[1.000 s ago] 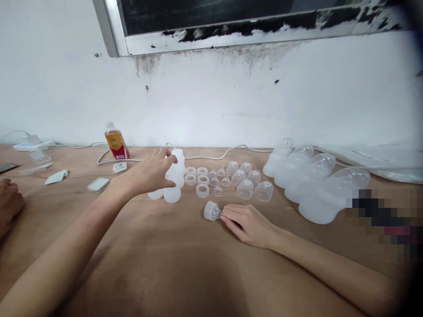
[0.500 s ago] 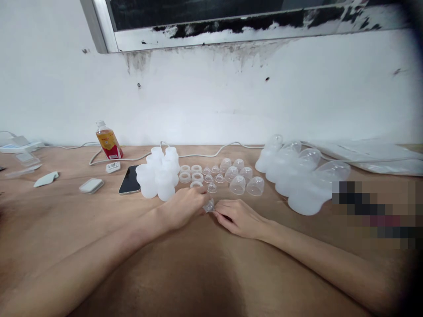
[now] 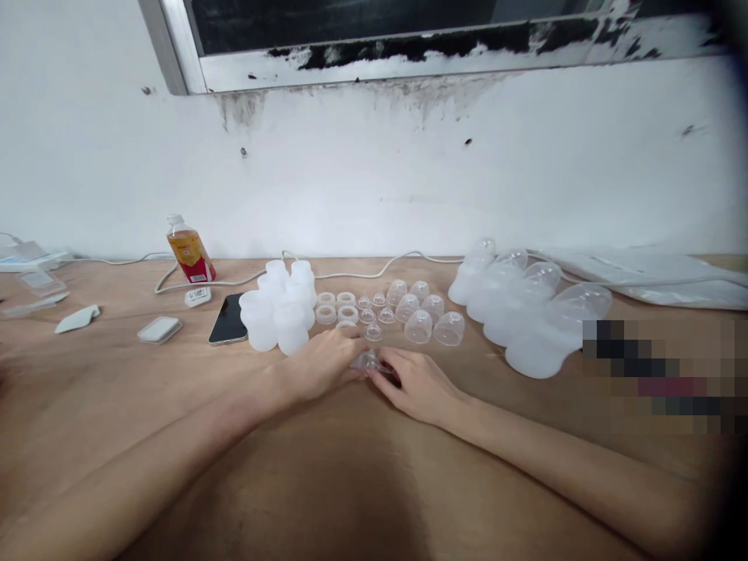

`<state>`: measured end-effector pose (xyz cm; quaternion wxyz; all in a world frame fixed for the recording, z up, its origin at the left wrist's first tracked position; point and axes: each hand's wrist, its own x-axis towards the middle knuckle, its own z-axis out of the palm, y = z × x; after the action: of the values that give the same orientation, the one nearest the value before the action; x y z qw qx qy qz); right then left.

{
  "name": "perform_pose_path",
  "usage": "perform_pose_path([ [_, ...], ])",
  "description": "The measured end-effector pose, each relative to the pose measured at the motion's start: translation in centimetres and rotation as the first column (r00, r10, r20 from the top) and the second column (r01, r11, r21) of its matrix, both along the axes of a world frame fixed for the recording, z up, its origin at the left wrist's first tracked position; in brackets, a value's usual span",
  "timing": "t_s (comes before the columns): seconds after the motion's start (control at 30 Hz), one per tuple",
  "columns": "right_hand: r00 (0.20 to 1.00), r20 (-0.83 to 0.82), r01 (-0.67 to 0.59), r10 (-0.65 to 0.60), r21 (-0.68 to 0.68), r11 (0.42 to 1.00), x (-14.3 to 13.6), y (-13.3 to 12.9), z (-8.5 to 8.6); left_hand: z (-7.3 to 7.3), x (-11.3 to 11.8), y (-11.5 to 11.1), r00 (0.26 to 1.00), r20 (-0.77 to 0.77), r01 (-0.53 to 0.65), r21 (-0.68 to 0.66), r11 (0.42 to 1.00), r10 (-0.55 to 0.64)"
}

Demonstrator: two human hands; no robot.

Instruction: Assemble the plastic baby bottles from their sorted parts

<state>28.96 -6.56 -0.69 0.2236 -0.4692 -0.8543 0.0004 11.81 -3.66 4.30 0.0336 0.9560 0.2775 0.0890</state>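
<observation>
Both hands meet low over the table around a clear bottle nipple (image 3: pixel 368 361). My left hand (image 3: pixel 328 357) has its fingers closed on the left side of the nipple. From the right, my right hand (image 3: pixel 419 383) pinches it with thumb and fingers. Just beyond the fingers stand several more clear nipples (image 3: pixel 372 333) in short rows. Left of them lie pale collar rings (image 3: pixel 326 314), the nearest partly hidden by my left hand. Clear dome caps (image 3: pixel 418 327) are lined up to the right.
White bottles (image 3: pixel 277 312) stand clustered left of the rings, beside a phone (image 3: pixel 228 319). Several bottles with clear caps (image 3: pixel 534 343) stand at the right. A drink bottle (image 3: pixel 192 251), a small square case (image 3: pixel 160 329) and a white cable (image 3: pixel 374 274) are farther back.
My right hand has shifted slightly left, and its fingers now overlap the nipple more. My left fingers have come down closer around it. The rows of parts look unchanged.
</observation>
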Motion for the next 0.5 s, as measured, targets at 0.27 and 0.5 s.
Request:
perform_pose_path([
  [0.27, 0.982, 0.020, -0.187, 0.187, 0.051, 0.981, 0.8, 0.9, -0.2, 0.6, 0.5, -1.3, 0.970, -0.175, -0.144, 0.135, 0.980, 0.166],
  [0.5, 0.956, 0.079, -0.295, 0.284, 0.238, 0.925, 1.1, 0.6, -0.2, 1.4, 0.9, -2.6, 0.933, -0.228, -0.267, 0.086, 0.960, 0.280],
])
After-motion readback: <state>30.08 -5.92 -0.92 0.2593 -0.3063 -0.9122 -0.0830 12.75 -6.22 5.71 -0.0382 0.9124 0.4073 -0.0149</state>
